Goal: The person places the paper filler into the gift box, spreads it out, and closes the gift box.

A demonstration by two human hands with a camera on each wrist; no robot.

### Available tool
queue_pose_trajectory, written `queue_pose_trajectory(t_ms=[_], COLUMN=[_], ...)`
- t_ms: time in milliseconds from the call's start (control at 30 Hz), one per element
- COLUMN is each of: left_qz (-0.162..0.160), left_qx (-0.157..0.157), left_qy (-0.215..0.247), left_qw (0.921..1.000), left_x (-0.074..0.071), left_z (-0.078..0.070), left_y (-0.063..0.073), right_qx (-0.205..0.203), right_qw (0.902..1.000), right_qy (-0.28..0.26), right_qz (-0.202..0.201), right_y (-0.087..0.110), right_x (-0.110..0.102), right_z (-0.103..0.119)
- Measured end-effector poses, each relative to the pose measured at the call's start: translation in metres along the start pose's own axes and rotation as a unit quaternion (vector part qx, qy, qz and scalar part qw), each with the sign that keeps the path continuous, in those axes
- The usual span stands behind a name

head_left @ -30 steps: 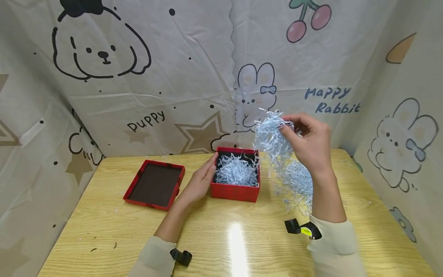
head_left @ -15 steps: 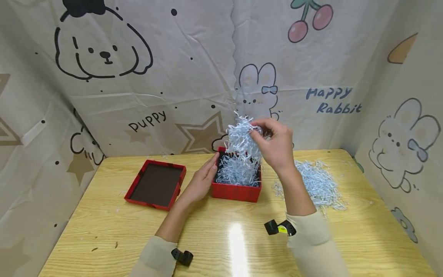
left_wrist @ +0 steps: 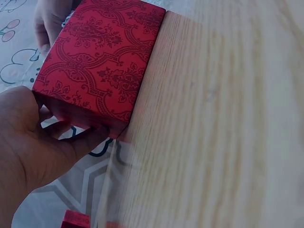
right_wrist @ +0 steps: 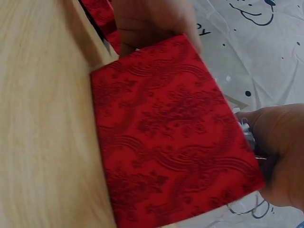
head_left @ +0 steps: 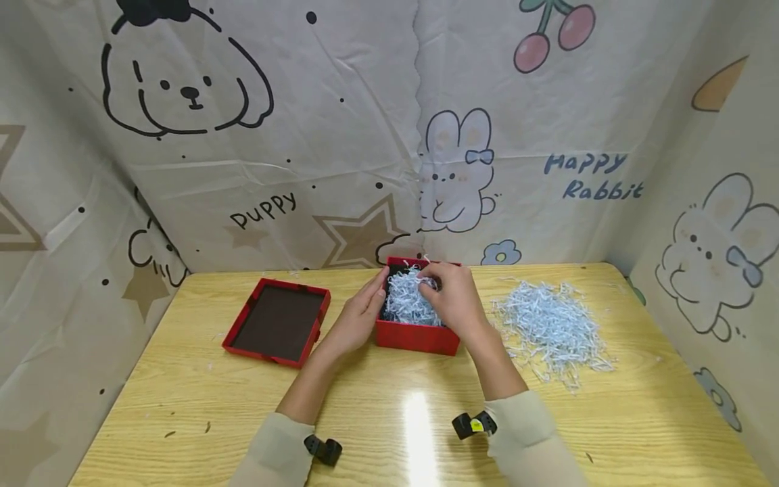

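A red box (head_left: 417, 337) with a dark floral pattern stands on the table, its inside dark and filled with pale blue shredded paper (head_left: 406, 301). My left hand (head_left: 356, 314) rests along the box's left side, fingers extended against the wall; in the left wrist view that hand (left_wrist: 45, 142) touches the patterned side. Over the right part of the opening, my right hand (head_left: 453, 294) pinches a clump of the shredded paper, pressed down among the rest. The box wall hides part of that hand (right_wrist: 280, 152) in the right wrist view.
Left of the box lies its red lid (head_left: 278, 321), dark inside facing up. A loose pile of shredded paper (head_left: 554, 328) spreads on the table (head_left: 365, 419) at the right. A printed cloth (head_left: 341, 149) hangs behind.
My right hand has carried the clump of shredded paper leftward from above the pile, then down into the box. My left hand has stayed at the box's side.
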State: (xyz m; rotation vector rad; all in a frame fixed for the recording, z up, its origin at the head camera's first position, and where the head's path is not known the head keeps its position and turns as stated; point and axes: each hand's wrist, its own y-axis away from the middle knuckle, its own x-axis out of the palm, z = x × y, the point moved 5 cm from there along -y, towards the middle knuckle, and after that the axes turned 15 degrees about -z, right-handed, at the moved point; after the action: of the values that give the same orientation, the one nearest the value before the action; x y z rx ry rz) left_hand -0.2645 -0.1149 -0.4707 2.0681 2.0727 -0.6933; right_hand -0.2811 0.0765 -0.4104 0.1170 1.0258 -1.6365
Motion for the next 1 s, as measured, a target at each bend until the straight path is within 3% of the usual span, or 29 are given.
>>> queue_pose_trajectory(t_ms=[333,433,533,633,767,1000], left_qz=[0.002,0.001,0.001,0.002,0.002,0.003], left_qx=[0.007,0.005,0.003,0.004,0.015,0.015], left_qy=[0.003,0.003,0.006,0.005,0.001,0.002], left_qw=[1.0000,1.0000,1.0000,1.0000,0.9999,0.9999], left_x=[0.001,0.000,0.000,0.000,0.001,0.001], left_z=[0.000,0.001,0.002,0.002,0.001,0.001], left_y=[0.000,0.000,0.000,0.000,-0.001,-0.001], right_qx=[-0.023,-0.030,-0.024,-0.015,0.002,0.084], right_qw=[0.9910,0.9875,0.9887,0.9914,0.9965,0.9962], right_qy=[0.085,0.085,0.052,0.016,-0.015,-0.018], right_qz=[0.100,0.129,0.138,0.129,0.083,-0.013], right_y=[0.010,0.011,0.012,0.013,0.011,0.010], right_x=[0.014,0.016,0.012,0.002,-0.023,-0.063], right_z=[0.002,0.002,0.003,0.002,-0.003,-0.036])
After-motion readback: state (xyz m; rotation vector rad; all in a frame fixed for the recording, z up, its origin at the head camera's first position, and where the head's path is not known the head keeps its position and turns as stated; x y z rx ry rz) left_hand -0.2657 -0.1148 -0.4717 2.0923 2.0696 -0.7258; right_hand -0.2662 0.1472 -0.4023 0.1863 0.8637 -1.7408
